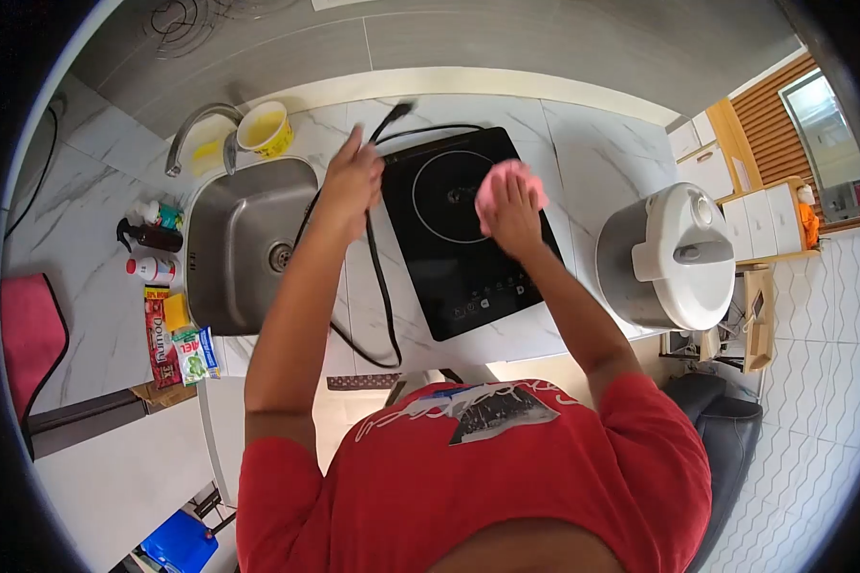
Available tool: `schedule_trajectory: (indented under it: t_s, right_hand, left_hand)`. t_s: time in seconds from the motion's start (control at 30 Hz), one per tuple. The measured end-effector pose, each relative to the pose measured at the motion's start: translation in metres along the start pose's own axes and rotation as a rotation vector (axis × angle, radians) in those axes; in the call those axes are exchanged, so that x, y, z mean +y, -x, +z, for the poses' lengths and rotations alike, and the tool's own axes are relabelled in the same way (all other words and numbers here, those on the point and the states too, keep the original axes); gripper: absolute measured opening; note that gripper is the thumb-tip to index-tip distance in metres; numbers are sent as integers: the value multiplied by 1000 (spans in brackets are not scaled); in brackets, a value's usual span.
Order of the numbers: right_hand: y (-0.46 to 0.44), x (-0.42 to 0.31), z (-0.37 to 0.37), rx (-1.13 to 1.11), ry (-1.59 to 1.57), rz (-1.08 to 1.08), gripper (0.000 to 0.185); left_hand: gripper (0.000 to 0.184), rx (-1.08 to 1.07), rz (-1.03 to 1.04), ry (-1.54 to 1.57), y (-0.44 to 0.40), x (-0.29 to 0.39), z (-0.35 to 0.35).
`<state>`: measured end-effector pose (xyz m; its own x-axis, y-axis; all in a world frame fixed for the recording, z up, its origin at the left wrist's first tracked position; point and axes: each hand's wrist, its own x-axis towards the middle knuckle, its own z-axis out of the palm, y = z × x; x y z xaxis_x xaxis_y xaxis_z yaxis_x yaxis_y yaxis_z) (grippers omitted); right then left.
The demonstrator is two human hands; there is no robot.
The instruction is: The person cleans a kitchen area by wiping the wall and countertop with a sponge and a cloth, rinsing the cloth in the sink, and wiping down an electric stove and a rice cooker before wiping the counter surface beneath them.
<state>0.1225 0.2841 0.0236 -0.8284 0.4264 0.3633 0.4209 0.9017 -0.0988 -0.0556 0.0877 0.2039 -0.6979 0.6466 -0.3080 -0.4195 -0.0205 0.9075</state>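
Note:
In the head view, a black induction cooktop lies on the marble-patterned counter. My right hand presses a pink cloth against its upper right part, fingers bent over the cloth. Left of the cooktop, my left hand is closed around a black power cord, somewhat smeared by motion. The cord's blurred plug sticks out beyond that hand, and its slack hangs in a loop near the counter's front edge.
A steel sink with a curved faucet lies left, a yellow tub behind it. Bottles, a yellow sponge and packets line its left side. A white-lidded cooker stands right.

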Motion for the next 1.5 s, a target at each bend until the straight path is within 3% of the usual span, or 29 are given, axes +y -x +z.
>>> schedule_trajectory:
  t_s: [0.1,0.13,0.17,0.23,0.3,0.37,0.4,0.43,0.47,0.5,0.6,0.7,0.8,0.87,0.93,1.07,1.1,1.13,1.2,1.27,1.33,1.4,1.5]
  right_hand:
    - [-70,-14,39,172,26,0,44]
    - [-75,-21,78,288,-45,-93,41]
    - [-71,-61,17,-78,-24,-147,43]
    - [-19,-104,23,114,-163,-287,57]
    - [48,-125,-21,-39,-301,-376,50]
    - [97,-103,-64,-331,-196,-469,45]
    - [103,-76,-53,-90,-467,-187,42]
    - [78,-55,-87,-883,-230,136,40]
    - [131,5,-24,-154,-314,53,46]
    - [106,-3,-62,-28,188,155,53]
    - [100,11,-62,-208,-18,430,57]
    - [92,28,-58,-133,-234,666,52]
    - [82,31,-67,-265,-281,783,54]
    - [97,21,-63,-128,-363,737,55]
    - [109,13,-60,-142,-427,796,54]
    - [145,6,-66,-153,-651,804,50]
    - [148,-13,-89,-73,-947,927,37]
    - [159,-19,-97,-70,-951,934,37]
    - [177,-16,-112,293,-942,768,38]
    - [196,-23,-129,375,-599,680,33]
    - [208,-17,-118,249,-457,488,48]
    - [218,8,-67,39,-33,356,57]
    - [145,1,-33,-116,80,354,60]
  left_hand:
    - [58,120,-121,117,6,-66,-42]
    - [58,112,-132,111,4,-87,-49]
    - [60,176,-121,158,2,-107,-55]
    - [61,215,-111,164,4,-129,-63]
    - [62,176,-84,124,1,-145,-65]
    - [62,141,-41,91,-6,-154,-63]
    - [64,101,-61,48,-8,-159,-61]
    - [66,61,-81,5,-9,-163,-58]
    - [66,49,-90,5,-8,-167,-53]
    - [70,102,-61,-86,-8,-170,-46]
    - [77,178,5,-236,-13,-183,-39]
    - [81,168,13,-229,-6,-196,-35]
    - [76,95,-2,-95,3,-196,-36]
    - [72,66,6,-24,0,-185,-37]
    - [58,-111,-284,231,4,-160,-34]
    - [50,-176,-248,180,35,-104,-15]
    - [50,-168,-291,138,37,-95,-16]
    - [50,-171,-295,130,38,-94,-20]
    - [49,-177,-272,189,43,-84,-21]
    - [46,-135,-259,183,65,-64,-25]
    - [42,-48,-328,231,80,-41,-26]
    - [39,-2,-236,224,90,-22,-32]
    - [38,-65,-189,302,90,1,-60]
